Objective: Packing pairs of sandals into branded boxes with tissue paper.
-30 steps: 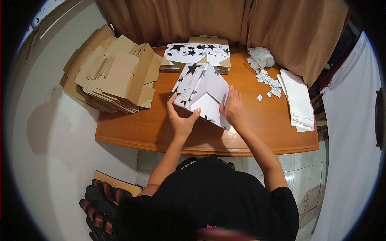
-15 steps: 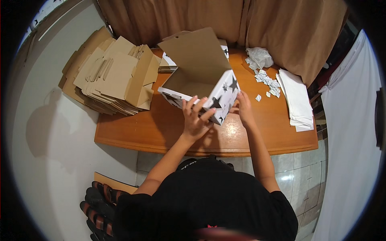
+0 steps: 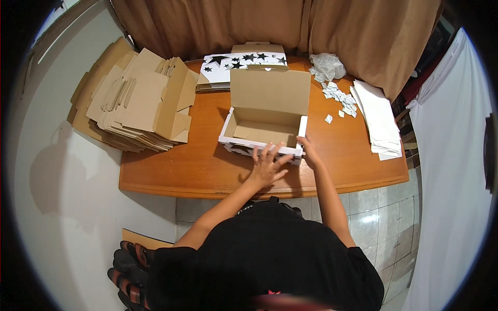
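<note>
A cardboard box (image 3: 267,125), brown inside and white with black stars outside, sits upright on the wooden table in front of me. Its lid (image 3: 270,92) is raised along the far side, and I see bare brown cardboard within. My left hand (image 3: 267,170) rests against the box's front wall, fingers spread, with the tips at the front rim. At the front right corner my right hand (image 3: 310,154) grips the box, its fingertips on the right wall's top edge. The rest of those fingers is partly hidden.
Flat brown cardboard pieces (image 3: 132,101) are stacked at the left by the wall. Behind the box lie star-printed boxes (image 3: 223,75). To the right are small white packets (image 3: 340,97), a clear plastic bag (image 3: 328,67) and white sheets (image 3: 374,116). Brown curtains (image 3: 218,26) hang behind the table (image 3: 171,168).
The box was tilted and turned in my hands; now it is lowered and squared toward me. My left hand has shifted right along its front, and the star-printed boxes behind show more.
</note>
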`<move>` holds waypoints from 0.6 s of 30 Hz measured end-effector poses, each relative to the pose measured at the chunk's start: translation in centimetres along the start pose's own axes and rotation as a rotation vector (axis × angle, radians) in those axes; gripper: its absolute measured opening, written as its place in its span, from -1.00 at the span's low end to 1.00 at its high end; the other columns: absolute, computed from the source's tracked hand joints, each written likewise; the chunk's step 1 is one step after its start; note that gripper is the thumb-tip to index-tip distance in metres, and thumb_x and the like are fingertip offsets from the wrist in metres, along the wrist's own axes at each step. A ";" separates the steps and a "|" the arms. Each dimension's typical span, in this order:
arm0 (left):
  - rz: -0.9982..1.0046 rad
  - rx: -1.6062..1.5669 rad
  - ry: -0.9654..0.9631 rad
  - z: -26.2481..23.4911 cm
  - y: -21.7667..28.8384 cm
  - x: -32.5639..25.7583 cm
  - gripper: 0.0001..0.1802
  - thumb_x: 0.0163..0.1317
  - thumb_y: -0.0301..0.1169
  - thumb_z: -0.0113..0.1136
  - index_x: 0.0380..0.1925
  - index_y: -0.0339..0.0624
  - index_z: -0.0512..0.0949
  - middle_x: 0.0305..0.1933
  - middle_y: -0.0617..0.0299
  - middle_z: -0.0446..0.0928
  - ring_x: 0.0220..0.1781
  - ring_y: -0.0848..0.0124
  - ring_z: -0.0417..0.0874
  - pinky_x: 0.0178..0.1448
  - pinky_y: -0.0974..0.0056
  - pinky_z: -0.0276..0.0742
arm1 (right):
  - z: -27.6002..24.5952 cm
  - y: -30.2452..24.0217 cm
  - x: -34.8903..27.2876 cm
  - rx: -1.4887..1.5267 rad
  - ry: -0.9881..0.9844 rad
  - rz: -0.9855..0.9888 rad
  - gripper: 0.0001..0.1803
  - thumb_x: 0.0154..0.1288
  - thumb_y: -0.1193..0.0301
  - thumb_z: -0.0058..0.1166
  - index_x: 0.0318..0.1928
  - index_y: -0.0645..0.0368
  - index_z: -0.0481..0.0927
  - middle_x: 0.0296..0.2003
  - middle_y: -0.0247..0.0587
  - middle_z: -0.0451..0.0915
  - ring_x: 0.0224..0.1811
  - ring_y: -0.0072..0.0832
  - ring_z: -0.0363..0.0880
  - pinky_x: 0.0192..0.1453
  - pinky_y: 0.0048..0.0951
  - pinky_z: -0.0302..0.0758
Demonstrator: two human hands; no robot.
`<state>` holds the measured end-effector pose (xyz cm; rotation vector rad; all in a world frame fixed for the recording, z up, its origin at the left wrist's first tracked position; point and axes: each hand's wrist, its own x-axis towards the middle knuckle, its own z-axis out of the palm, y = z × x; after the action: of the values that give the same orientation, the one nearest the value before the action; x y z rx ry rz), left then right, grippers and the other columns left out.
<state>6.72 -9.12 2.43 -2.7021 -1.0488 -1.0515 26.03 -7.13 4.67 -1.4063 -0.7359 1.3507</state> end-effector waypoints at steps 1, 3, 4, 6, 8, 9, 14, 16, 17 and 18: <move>-0.106 -0.071 0.018 -0.3 -0.6 0.2 -0.34 -0.04 -0.05 0.26 0.13 0.29 0.29 0.31 0.15 0.10 0.37 0.08 -0.04 0.32 -0.21 -0.35 | -0.9 0.3 0.6 0.034 0.002 0.013 -0.41 0.17 0.21 0.05 0.13 0.27 0.29 -0.08 -0.14 0.47 -0.05 -0.39 0.44 -0.01 -0.39 0.41; -0.310 -0.057 0.087 -0.6 -2.7 0.2 -0.30 0.00 -0.04 0.22 0.17 0.08 0.26 0.32 0.01 0.04 0.37 0.03 -0.05 0.31 -0.26 -0.33 | -3.6 2.8 3.2 0.036 -0.066 0.047 -0.39 0.20 0.13 0.00 0.20 0.13 0.26 0.07 -0.17 0.39 0.06 -0.36 0.40 0.02 -0.30 0.41; -0.447 -0.073 0.099 -1.0 -4.0 0.2 -0.30 0.01 -0.06 0.22 0.18 0.04 0.26 0.33 -0.01 0.03 0.37 0.03 -0.06 0.31 -0.27 -0.31 | -4.6 3.7 4.0 0.045 -0.075 0.027 -0.42 0.22 0.16 -0.01 0.19 0.16 0.27 0.03 -0.18 0.43 0.04 -0.37 0.42 0.02 -0.32 0.42; -0.586 -0.061 0.160 -2.4 -6.2 0.5 -0.33 0.06 -0.13 0.18 0.18 -0.05 0.24 0.32 -0.04 0.03 0.37 -0.02 -0.07 0.31 -0.26 -0.21 | -5.2 4.1 4.4 0.055 -0.081 0.007 -0.44 0.23 0.19 -0.02 0.18 0.18 0.28 0.00 -0.19 0.46 0.02 -0.38 0.44 0.02 -0.34 0.42; -0.679 -0.082 0.122 -2.7 -8.5 -0.1 -0.35 0.08 -0.18 0.16 0.18 -0.06 0.24 0.33 -0.04 0.01 0.37 -0.02 -0.05 0.31 -0.22 -0.14 | -5.0 3.3 4.3 -0.215 0.037 0.060 -0.47 0.23 0.29 -0.01 0.17 0.23 0.29 -0.05 -0.17 0.51 0.01 -0.36 0.46 0.05 -0.35 0.41; -0.768 -0.103 0.084 -2.6 -9.5 -0.4 -0.38 0.11 -0.22 0.15 0.18 -0.06 0.23 0.34 -0.04 0.00 0.36 -0.02 -0.04 0.31 -0.17 -0.07 | -4.7 2.9 4.4 -0.215 0.037 0.060 -0.47 0.23 0.29 -0.01 0.17 0.23 0.29 -0.05 -0.17 0.51 0.01 -0.36 0.46 0.05 -0.35 0.41; -0.690 -0.416 0.119 -1.0 -11.5 -1.6 -0.40 0.17 -0.27 0.11 0.19 -0.20 0.22 0.26 -0.13 0.17 0.27 -0.05 0.21 0.29 0.05 0.16 | -2.6 1.6 5.8 -0.814 0.417 -0.547 -0.33 0.11 0.45 0.06 0.24 0.33 0.15 0.22 0.19 0.17 0.26 -0.06 0.18 0.31 -0.24 0.15; -0.783 -0.531 0.063 -0.9 -10.6 -2.0 -0.43 0.18 -0.27 0.10 0.16 -0.24 0.23 0.16 -0.15 0.30 0.19 -0.03 0.33 0.22 0.13 0.26 | -1.8 0.3 5.9 -0.842 0.397 -0.646 -0.30 0.09 0.44 0.07 0.24 0.31 0.14 0.25 0.19 0.10 0.29 -0.02 0.11 0.34 -0.21 0.10; -0.782 -0.531 0.063 -0.9 -10.2 -2.2 -0.43 0.18 -0.27 0.10 0.16 -0.24 0.23 0.16 -0.15 0.30 0.19 -0.03 0.33 0.22 0.13 0.26 | -1.4 -0.4 5.8 -0.871 0.374 -0.746 -0.28 0.07 0.43 0.07 0.25 0.30 0.13 0.28 0.19 0.03 0.31 0.02 0.04 0.36 -0.18 0.05; -0.780 -0.509 0.057 -1.1 -9.8 -2.4 -0.44 0.20 -0.26 0.10 0.16 -0.25 0.24 0.15 -0.14 0.32 0.18 0.00 0.35 0.21 0.15 0.26 | -1.3 -0.6 6.3 -0.871 0.373 -0.746 -0.28 0.07 0.43 0.07 0.25 0.30 0.13 0.28 0.19 0.03 0.31 0.02 0.04 0.36 -0.18 0.05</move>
<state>-1.22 -3.26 0.04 -2.5829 -2.1719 -1.6738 28.60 -1.50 2.90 -1.6935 -1.4897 0.1420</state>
